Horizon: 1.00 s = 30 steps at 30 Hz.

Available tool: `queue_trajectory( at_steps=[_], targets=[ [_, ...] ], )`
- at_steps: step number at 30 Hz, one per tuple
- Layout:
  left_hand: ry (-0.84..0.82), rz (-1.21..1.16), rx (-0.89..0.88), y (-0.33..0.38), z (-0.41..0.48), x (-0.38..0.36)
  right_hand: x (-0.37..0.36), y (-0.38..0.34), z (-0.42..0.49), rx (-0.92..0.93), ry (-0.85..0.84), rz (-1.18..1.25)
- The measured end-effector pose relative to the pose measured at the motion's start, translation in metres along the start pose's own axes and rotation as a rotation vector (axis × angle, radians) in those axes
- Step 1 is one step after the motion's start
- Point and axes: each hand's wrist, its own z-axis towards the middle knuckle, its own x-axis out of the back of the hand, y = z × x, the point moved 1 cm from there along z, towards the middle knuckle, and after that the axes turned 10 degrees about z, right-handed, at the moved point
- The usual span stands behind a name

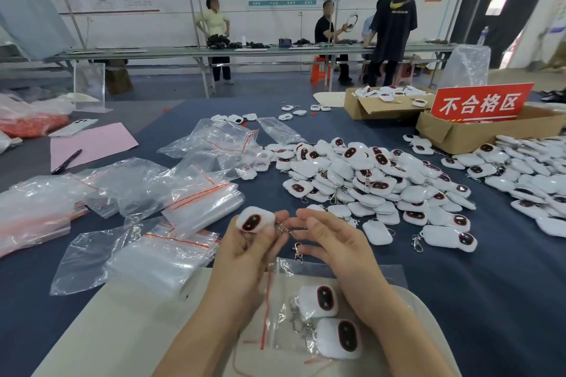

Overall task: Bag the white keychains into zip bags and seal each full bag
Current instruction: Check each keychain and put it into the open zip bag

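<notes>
Blue worktop [459, 300]. Left hand [245, 242] pinches keychain [255, 220]: light, rigid; grip the body. Right hand [330, 236] half-curled, fingering its clip chain [286, 228].

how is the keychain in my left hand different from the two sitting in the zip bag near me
The keychain in your left hand is held up above the table, outside any bag; the two bagged keychains lie flat inside the zip bag under your wrists. The held one's clip dangles free towards your right hand; the bagged ones' clips lie bunched against the plastic. All three share a white body with a dark, red-rimmed oval facing up.
</notes>
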Motion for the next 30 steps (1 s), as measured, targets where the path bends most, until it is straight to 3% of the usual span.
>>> queue_trajectory(
  at_steps=[5,13,17,19,21,22,25,30],
  targets=[
    [0.002,-0.391,0.183,0.016,0.004,0.003,0.001,0.003,0.001,-0.016,0.005,-0.029],
    [0.074,-0.379,0.178,0.014,0.008,0.009,0.001,0.004,0.0,-0.006,-0.022,-0.062],
    [0.199,-0.095,0.124,0.012,0.011,0.017,-0.001,0.006,-0.001,0.007,-0.044,-0.225],
    [0.242,0.432,-0.059,0.012,0.008,0.029,-0.004,0.007,-0.003,0.047,-0.088,-0.373],
    [0.199,1.065,-0.368,0.015,0.003,0.038,-0.008,0.008,-0.004,0.119,-0.128,-0.527],
    [0.161,1.239,-0.462,0.017,0.001,0.041,-0.011,0.007,-0.005,0.164,-0.159,-0.597],
    [0.112,1.277,-0.449,0.017,0.003,0.044,-0.016,0.008,-0.007,0.262,-0.321,-0.855],
    [0.044,1.121,-0.319,0.017,0.004,0.041,-0.013,0.013,-0.005,0.124,-0.44,-1.108]
  ],
)
